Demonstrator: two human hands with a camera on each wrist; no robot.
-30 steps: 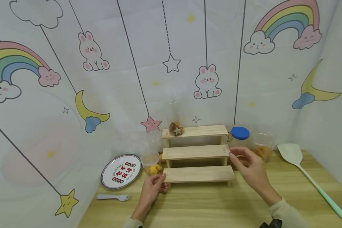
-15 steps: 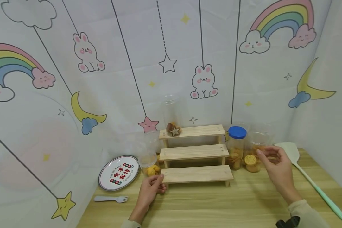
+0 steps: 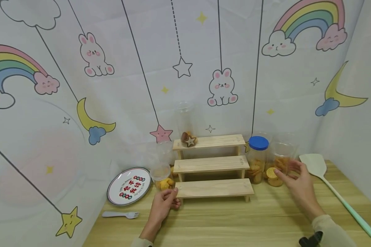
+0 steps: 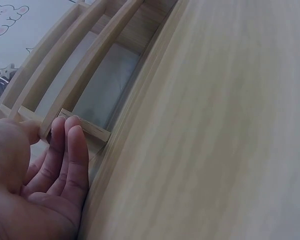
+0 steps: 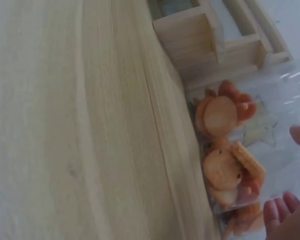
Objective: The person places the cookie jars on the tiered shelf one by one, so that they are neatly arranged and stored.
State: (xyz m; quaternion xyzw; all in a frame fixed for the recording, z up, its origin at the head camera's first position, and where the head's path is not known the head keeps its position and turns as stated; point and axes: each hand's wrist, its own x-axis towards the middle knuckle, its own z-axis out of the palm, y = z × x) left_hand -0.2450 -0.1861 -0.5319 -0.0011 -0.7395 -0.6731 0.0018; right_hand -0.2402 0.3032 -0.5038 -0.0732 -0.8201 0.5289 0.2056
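A three-tier wooden stand (image 3: 214, 188) stands against the backdrop. My left hand (image 3: 164, 206) pinches the left end of its lowest board, and in the left wrist view the thumb and curled fingers (image 4: 76, 150) meet at that board's corner. To the right of the stand is a clear jar of round biscuits (image 3: 274, 180), its upper part see-through. My right hand (image 3: 301, 187) is beside this jar, thumb in front and fingers farther back, spread apart. In the right wrist view, thumb and fingertips stand apart close to the clear plastic wall. Biscuits (image 5: 222, 170) show inside.
A blue-lidded jar (image 3: 257, 166) of biscuits stands between the stand and the clear jar. A tall jar (image 3: 185, 123) with a star biscuit is on the top tier. At left are a jar of yellow snacks (image 3: 162, 178), a plate (image 3: 114, 187) and a fork (image 3: 119, 214); a spatula (image 3: 340, 192) lies right.
My right hand has left the stand's right end, moved right to the clear jar and come down slightly beside it. The left hand stays at the lowest board.
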